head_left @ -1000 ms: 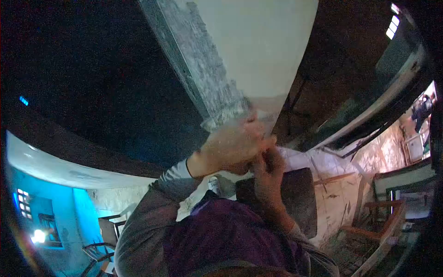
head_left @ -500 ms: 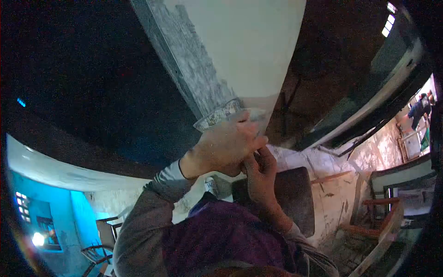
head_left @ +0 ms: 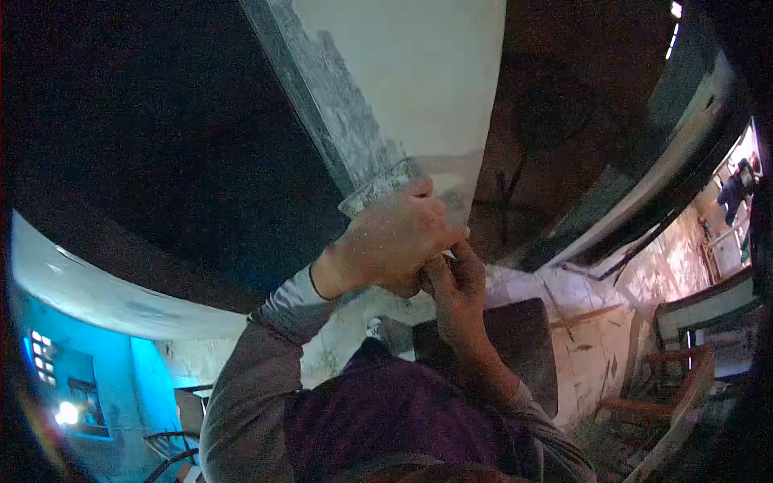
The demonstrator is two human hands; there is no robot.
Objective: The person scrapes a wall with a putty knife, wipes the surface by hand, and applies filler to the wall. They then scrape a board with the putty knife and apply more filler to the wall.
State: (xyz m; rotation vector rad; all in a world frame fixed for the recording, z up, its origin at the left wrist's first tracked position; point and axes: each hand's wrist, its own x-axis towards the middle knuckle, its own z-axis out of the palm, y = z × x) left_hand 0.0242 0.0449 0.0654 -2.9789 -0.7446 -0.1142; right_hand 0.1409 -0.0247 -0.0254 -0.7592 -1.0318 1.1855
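My left hand (head_left: pixel 390 241) is wrapped around a wide, flat scraper-like blade (head_left: pixel 385 187) smeared with grey-white material. The blade's edge lies against a long pale panel (head_left: pixel 411 72), which has a rough, patchy grey band (head_left: pixel 342 88) along its left side. Below and to the right, my right hand (head_left: pixel 459 294) is closed, its fingertips meeting the underside of the left hand. What sits between the right fingers is mostly hidden, so I cannot make it out. Pale specks dot the back of my left hand.
Dark areas flank the panel. A dark seat-like slab (head_left: pixel 515 346) lies below my right forearm. Chair frames stand at lower left (head_left: pixel 173 443) and a wooden chair (head_left: pixel 668 394) at lower right. At far right is another person (head_left: pixel 737 189). A bright lamp (head_left: pixel 67 414) glows at lower left.
The blade sits at a steeper slant than before, its right side higher. Both hands stay together, nearly in place. The panel's right edge has shifted left in my view.
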